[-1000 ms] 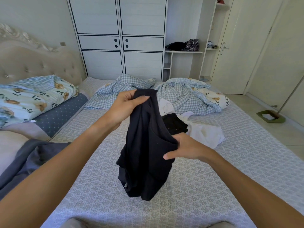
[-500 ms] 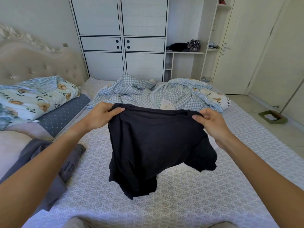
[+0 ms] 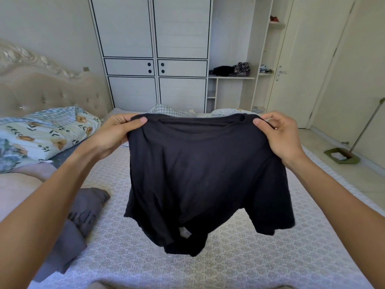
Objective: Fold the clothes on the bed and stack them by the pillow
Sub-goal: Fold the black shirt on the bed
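A black T-shirt [image 3: 204, 174] hangs spread out in the air above the bed [image 3: 229, 261]. My left hand [image 3: 118, 132] pinches its left shoulder and my right hand [image 3: 279, 132] pinches its right shoulder, both at the collar line. The hem and one sleeve dangle just over the patterned bedspread. A grey garment [image 3: 75, 226] lies flat on the bed under my left forearm. A floral pillow [image 3: 41, 134] rests at the headboard on the left. The shirt hides most of the clothes pile behind it.
A checked blanket [image 3: 166, 108] peeks above the shirt at the far side of the bed. A white wardrobe [image 3: 152, 53] and shelves stand behind it. On the floor at right are a green dustpan [image 3: 341, 156] and broom handle. A door is at the right.
From a bunched hold, my hands slid apart to the shirt's shoulders and lifted it higher and closer, so it now hangs spread wide in front of me.
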